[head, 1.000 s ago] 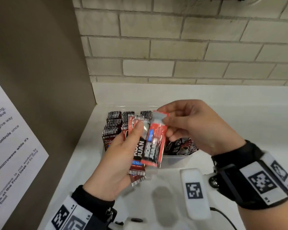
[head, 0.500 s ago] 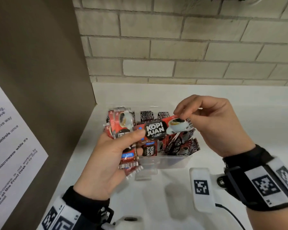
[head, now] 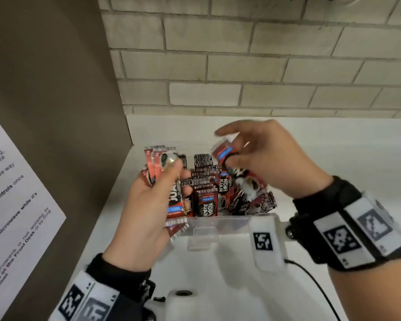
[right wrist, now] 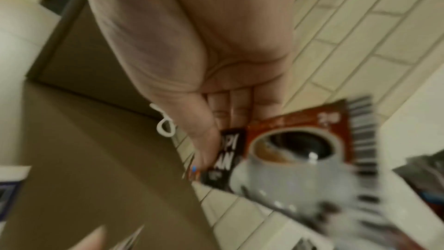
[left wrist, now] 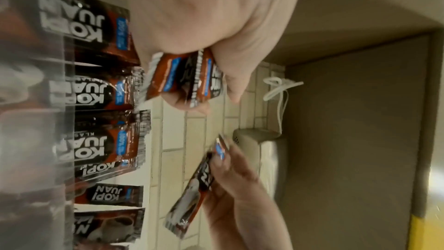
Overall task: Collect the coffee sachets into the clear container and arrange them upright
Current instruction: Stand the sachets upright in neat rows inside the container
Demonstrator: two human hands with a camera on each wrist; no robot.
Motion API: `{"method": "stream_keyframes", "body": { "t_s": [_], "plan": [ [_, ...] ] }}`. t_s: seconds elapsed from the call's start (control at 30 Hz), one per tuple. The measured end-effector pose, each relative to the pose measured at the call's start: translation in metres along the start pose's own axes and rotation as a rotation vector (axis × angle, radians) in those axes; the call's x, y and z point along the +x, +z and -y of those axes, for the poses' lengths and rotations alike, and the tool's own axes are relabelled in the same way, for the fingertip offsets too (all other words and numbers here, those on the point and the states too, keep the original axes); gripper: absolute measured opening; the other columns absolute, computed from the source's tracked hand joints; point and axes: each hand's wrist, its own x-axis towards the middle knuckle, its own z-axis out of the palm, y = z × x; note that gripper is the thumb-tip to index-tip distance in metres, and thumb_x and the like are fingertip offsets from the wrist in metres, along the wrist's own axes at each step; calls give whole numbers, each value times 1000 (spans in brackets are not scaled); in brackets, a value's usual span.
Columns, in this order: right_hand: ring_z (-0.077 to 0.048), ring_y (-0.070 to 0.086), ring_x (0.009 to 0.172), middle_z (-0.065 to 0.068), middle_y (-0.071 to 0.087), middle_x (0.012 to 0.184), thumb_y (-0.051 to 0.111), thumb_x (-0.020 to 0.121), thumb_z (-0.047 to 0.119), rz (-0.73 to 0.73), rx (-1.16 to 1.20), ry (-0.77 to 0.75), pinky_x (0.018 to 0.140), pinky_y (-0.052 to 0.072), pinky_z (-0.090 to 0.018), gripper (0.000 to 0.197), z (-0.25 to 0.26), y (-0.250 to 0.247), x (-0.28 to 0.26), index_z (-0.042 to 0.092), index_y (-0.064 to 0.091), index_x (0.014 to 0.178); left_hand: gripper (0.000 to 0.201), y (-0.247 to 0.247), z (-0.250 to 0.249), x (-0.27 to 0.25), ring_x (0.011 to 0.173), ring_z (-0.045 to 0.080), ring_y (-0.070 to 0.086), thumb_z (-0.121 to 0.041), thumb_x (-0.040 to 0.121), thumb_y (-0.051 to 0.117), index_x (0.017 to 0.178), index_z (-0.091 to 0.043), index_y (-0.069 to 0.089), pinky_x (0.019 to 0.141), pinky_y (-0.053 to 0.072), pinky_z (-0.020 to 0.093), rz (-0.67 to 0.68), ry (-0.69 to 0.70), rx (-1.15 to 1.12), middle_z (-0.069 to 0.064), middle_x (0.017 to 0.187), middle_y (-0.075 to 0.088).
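Observation:
The clear container [head: 218, 222] stands on the white counter and holds several red-and-black coffee sachets [head: 205, 203], most upright, a few leaning at its right end. My left hand [head: 162, 179] grips a bunch of sachets [head: 173, 200] at the container's left end; the left wrist view shows that bunch [left wrist: 185, 81] between thumb and fingers. My right hand [head: 239, 156] pinches a single sachet [head: 237, 172] above the container's right half, tilted. That single sachet [right wrist: 298, 151] fills the right wrist view, blurred, with its coffee cup picture facing the camera.
A brown panel [head: 56, 89] closes off the counter on the left, with a printed notice [head: 9, 205] on it. A brick wall [head: 241, 66] runs along the back. The white counter [head: 333, 163] stretches to the right of the container.
My right hand pulled one sachet away from the left hand's bunch and carried it right and down over the container, turning it from level to tilted. The left hand kept its bunch.

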Motion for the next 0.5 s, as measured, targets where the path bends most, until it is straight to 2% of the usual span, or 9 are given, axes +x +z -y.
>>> {"method": "stream_keyframes", "body": {
  "t_s": [0.07,0.1,0.17,0.23,0.3,0.37,0.43,0.5],
  "plan": [
    [-1,54,56,4,56,66,70,73,-8,-182,101,45,62,43,-19,52,-11,-8,9,31,65,108,29,-7,-3,4,48,11,53,-29,91,62,106,-5,63,40,45,20,-44,-74,-48,2,64,62],
    [-5,55,58,4,55,67,67,74,-9,-231,127,52,61,44,-21,51,-15,-8,13,31,64,106,26,-9,-3,6,47,11,53,-30,92,60,102,-5,63,40,45,20,-47,-96,-63,2,62,61],
    [-7,54,57,9,57,67,62,77,-11,-245,137,72,56,46,-25,42,-20,0,18,28,65,91,23,-9,-3,6,45,12,52,-29,92,59,88,-7,62,40,45,20,-27,-121,-75,3,58,58],
    [-1,47,47,9,56,62,62,78,-9,-205,56,106,50,40,-19,35,-25,11,21,27,65,79,24,-7,-1,4,43,12,51,-27,93,58,79,-8,61,39,44,20,11,-122,-69,4,56,57],
    [-1,41,42,8,49,57,65,78,-4,-157,-78,139,42,31,-12,26,-31,19,22,22,65,79,22,-7,0,3,44,13,51,-25,93,57,78,-9,59,39,43,21,33,-110,-62,4,57,58],
    [-6,45,49,7,49,64,65,78,-3,-80,-204,183,40,31,-12,24,-37,23,22,21,63,80,20,-9,0,3,44,14,50,-24,93,57,81,-9,58,38,43,21,33,-111,-52,5,58,57],
    [-13,50,57,8,50,72,63,78,-4,23,-302,220,45,37,-18,26,-40,28,21,21,59,79,18,-11,1,4,43,15,50,-23,93,56,82,-9,58,38,43,21,30,-119,-41,6,57,57],
    [-19,55,72,9,49,76,61,80,-5,112,-365,243,52,39,-20,26,-40,32,22,21,57,80,17,-12,1,5,41,16,50,-22,93,54,81,-11,58,38,43,21,20,-121,-38,6,56,57]
  ]
}}
